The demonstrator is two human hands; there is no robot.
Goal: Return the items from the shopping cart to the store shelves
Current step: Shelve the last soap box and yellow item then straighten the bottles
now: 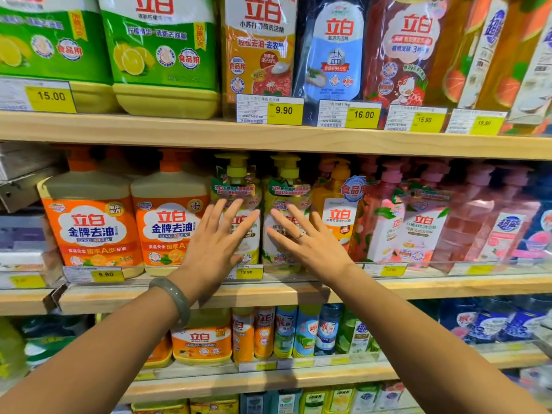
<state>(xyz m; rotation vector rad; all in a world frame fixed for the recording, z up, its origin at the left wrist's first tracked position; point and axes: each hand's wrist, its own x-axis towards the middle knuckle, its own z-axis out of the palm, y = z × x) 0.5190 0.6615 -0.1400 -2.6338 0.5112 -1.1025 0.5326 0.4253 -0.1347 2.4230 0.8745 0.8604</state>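
Your left hand reaches up from seven o'clock, fingers spread flat and pointing to one o'clock, a bangle on its wrist. Your right hand comes from five o'clock, splayed toward eleven o'clock, ring showing.

Yellow price tags line the wooden shelf edges. On the top shelf they read 15.00, 9.90, 16.00, 15.90 and, blurred, what looks like 19.90. Above them, green lemon detergent jugs carry the red brand name 立白 and a round badge 食品用. On the middle shelf, two orange jugs show 立白 with 金牌去油 in blue. Tags below read 9.90 and 12.90. An orange pump bottle bears 立白 and a blue 食品用 sticker.
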